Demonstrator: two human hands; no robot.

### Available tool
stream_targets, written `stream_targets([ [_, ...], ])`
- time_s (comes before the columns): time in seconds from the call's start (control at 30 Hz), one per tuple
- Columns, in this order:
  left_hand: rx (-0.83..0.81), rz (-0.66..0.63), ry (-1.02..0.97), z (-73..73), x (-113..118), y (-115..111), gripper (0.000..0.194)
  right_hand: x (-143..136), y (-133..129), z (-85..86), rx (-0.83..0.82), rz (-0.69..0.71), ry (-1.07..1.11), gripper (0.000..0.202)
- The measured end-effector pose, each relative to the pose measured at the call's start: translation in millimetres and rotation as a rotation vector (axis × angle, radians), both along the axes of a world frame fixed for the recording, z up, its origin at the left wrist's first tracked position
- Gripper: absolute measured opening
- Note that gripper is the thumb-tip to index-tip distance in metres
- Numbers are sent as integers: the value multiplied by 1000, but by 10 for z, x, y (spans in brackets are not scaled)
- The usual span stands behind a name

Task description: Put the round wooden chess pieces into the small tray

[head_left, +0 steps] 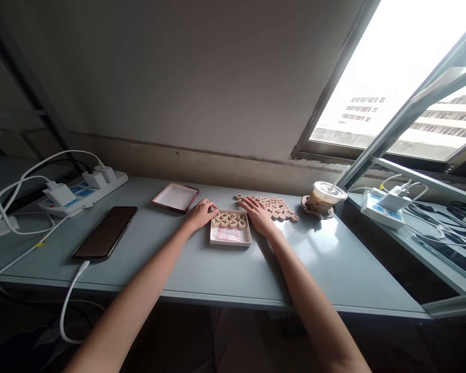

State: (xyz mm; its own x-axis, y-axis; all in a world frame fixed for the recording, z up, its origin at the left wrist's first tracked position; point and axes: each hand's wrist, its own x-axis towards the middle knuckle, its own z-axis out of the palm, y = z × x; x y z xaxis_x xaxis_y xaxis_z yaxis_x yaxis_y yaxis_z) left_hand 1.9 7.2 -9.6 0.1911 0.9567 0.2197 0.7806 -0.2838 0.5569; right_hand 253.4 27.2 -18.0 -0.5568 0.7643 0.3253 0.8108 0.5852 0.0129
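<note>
Box (pixel 230 236) of wooden discs (pixel 229 219), flanked by both hands. Left hand (pixel 200 213) loosely curled at its left edge. Right hand (pixel 258 215) flat, fingers spread, touching its right edge beside loose discs (pixel 280 207).

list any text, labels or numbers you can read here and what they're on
Nothing here can be read for certain.
Wooden discs in the box: each has a dark character, too small to read.
Loose discs by the right hand: marks, too small.
Pink sheet in the box: faint print, blurred.
Power strip: blue labels, unreadable.
Drink cup, phone: no text visible.
</note>
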Motion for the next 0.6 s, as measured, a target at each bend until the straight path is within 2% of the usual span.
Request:
stream_targets([
  [0.2, 2, 39, 27, 75, 25, -41, 21, 67, -67, 66, 39, -57, 50, 37],
  [0.4, 41, 58, 32, 33, 32, -41, 22, 140, -114, 174, 42, -125, 50, 24],
  [0.53, 67, 52, 29, 8, 52, -58, 23, 74, -215, 332, 92, -127, 319, 25],
  [0.6, 74, 47, 41, 3, 64, -64, 23, -63, -318, 394, -4, -21, 439, 27],
])
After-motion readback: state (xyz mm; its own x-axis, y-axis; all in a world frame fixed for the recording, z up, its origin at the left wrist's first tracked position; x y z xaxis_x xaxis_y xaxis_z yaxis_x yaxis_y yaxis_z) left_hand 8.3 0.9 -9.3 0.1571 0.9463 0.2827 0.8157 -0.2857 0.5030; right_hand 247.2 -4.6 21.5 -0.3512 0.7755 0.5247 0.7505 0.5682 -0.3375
